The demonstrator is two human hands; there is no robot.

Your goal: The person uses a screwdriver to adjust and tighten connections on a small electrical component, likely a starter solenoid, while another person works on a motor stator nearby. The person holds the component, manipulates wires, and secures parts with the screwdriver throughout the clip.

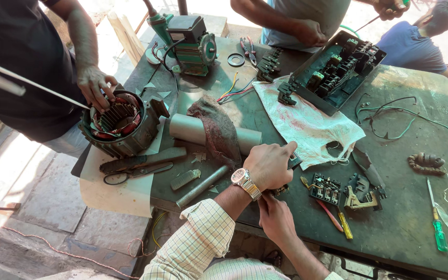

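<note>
My left hand (269, 166), with a metal watch on the wrist and a checked sleeve behind it, is closed into a fist at the near edge of the dark table (400, 223). It grips a small dark electrical part (294, 161) that pokes out past the knuckles. My right hand (277, 220) comes up from below, and its fingertips pinch the lower end of the same small assembly (280, 190) under the left fist. Most of the part is hidden by both hands.
Left of my hands lie a grey tube (190, 129) under a brown rag (214, 129), a metal rod (201, 186) and scissors (137, 169). Another person's hand (94, 83) touches a motor stator (121, 124). A terminal block (325, 189), screwdrivers (340, 221), white cloth (307, 124) and black contactor tray (333, 72) lie right.
</note>
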